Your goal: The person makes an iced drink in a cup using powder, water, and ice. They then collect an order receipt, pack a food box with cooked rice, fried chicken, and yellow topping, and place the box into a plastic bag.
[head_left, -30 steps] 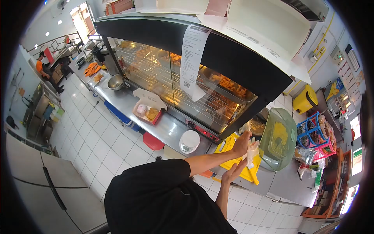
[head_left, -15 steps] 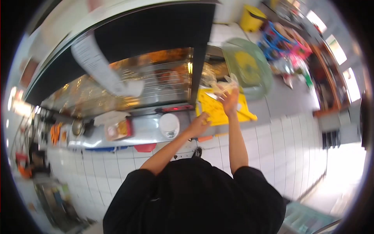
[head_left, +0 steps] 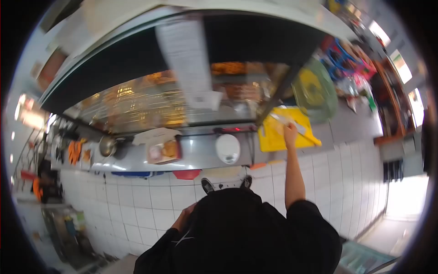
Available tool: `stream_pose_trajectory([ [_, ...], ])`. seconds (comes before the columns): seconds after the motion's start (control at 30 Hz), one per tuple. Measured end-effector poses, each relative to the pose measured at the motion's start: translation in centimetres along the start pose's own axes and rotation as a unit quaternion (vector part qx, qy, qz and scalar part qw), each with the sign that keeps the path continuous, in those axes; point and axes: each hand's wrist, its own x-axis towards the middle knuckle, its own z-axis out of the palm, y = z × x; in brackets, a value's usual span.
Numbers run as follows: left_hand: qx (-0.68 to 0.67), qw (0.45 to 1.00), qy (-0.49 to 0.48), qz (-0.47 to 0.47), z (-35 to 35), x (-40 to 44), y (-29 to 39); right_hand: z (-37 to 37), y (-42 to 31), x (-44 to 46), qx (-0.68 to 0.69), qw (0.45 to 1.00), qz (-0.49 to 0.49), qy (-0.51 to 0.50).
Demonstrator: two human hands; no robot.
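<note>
Standing at a steel counter point(head_left: 203, 157), a person in a black shirt point(head_left: 237, 228) stretches the right hand point(head_left: 289, 131) over a yellow cutting board point(head_left: 273, 142). The fingers are drawn close together at a pale, silvery item point(head_left: 283, 119) lying above the board; blur hides what it is and whether it is gripped. The left hand point(head_left: 185, 216) hangs low beside the body, well apart from the counter — whether it is curled or spread, I cannot tell.

Left of the board sits a white kitchen scale point(head_left: 227, 150), probably kept there to be within easy reach. Further left, a cardboard box point(head_left: 157, 136) has its lid folded back, likely for access; inside, a pinkish-white bundle sits beside a golden-brown food piece. A metal bowl point(head_left: 107, 147) stands beyond it, its contents unclear.

Behind, a glass-fronted display cabinet point(head_left: 255, 43) holds orange-brown food above wire racks. A long paper receipt point(head_left: 185, 55) hangs down its front, perhaps to be read at a glance. Right of the cabinet, a translucent green tub point(head_left: 329, 102) contains something yellow.
</note>
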Motion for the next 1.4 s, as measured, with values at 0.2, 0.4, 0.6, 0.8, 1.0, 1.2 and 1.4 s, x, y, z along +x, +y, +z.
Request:
stream_pose_trajectory([
  [0.2, 0.440, 0.460, 0.470, 0.611, 1.7, -15.0, 4.4, -9.5, -29.0, -7.3, 0.118, 0.988, -0.068, -0.075],
  [0.4, 0.401, 0.426, 0.412, 0.699, 6.6, -21.5, 22.9, -3.5, -51.9, -13.0, 0.271, 0.935, -0.199, -0.112],
  [0.6, 0.447, 0.357, 0.431, 0.698, 8.6, -20.0, 23.6, 7.4, -49.2, -23.8, 0.291, 0.919, -0.249, -0.091],
  [0.8, 0.290, 0.505, 0.489, 0.650, 12.1, -20.3, 13.8, 9.7, -34.2, -37.2, 0.186, 0.907, -0.092, -0.366],
  [1.0, 0.027, 0.628, 0.376, 0.681, 12.7, -17.7, 10.8, 3.2, -27.7, -39.5, 0.216, 0.918, 0.104, -0.316],
  [1.2, 0.062, 0.593, 0.335, 0.729, 12.4, -16.7, 9.3, -4.9, -22.3, -38.1, 0.278, 0.914, 0.165, -0.243],
  [1.4, 0.290, 0.569, 0.115, 0.761, 11.3, -15.2, 4.8, -16.5, -11.4, -38.3, 0.315, 0.929, 0.157, -0.110],
])
